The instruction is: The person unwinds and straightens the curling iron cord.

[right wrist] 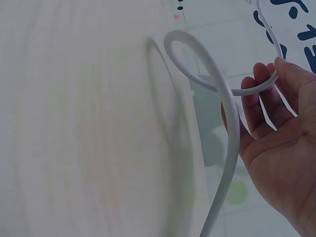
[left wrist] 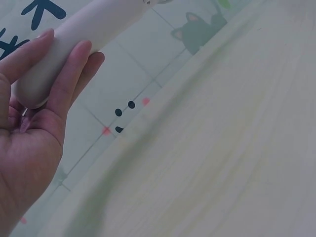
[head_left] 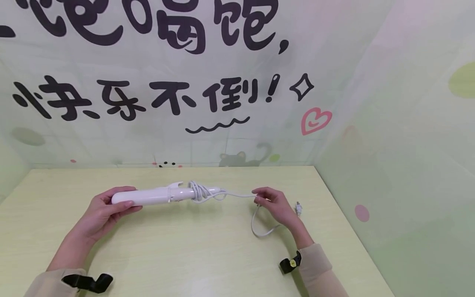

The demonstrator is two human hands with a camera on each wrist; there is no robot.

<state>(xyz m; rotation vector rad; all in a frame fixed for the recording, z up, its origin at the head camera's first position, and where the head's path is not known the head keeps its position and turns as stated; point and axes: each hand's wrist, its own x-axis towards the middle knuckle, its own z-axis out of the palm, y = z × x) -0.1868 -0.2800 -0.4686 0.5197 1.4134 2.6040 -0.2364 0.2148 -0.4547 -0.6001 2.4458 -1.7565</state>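
A white curling iron [head_left: 152, 196] is held level above the table, its lever sticking up near the middle. My left hand [head_left: 105, 210] grips the thick rounded end, with the thumb in front; the left wrist view shows the fingers around the white barrel [left wrist: 74, 44]. Several turns of the white cord [head_left: 198, 192] are wound around the thinner part at the other end. From there the cord runs right to my right hand [head_left: 272, 202], which pinches it between thumb and fingers. Below that hand a loose loop of cord [right wrist: 229, 128] hangs, and the plug [head_left: 298, 208] shows just beyond the wrist.
The pale wooden table [head_left: 167, 255] lies under both hands. Behind it stands a printed backdrop [head_left: 167, 144] with large dark characters, and a pale green side panel [head_left: 408, 185] borders the right edge. Each wrist wears a black camera strap [head_left: 87, 282].
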